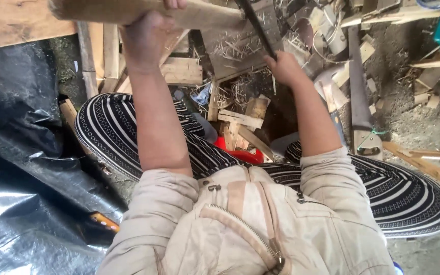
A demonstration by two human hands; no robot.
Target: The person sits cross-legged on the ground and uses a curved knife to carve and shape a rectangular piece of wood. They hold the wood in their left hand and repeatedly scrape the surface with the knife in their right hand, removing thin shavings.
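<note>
Wood offcuts and shavings are littering the dirt floor [408, 117]. Left hand [146, 38] is clenching a pale wooden plank [128, 10]; right hand [283, 69] is gripping a dark blade [255, 25].

both arms stretched out forward from rolled-up sleeves, bare forearms showing. left hand [146, 38] is up high, fingers curled shut in a tight grip. right hand [283, 69] sits lower, fist clenched, wrist bent a bit inward
</note>
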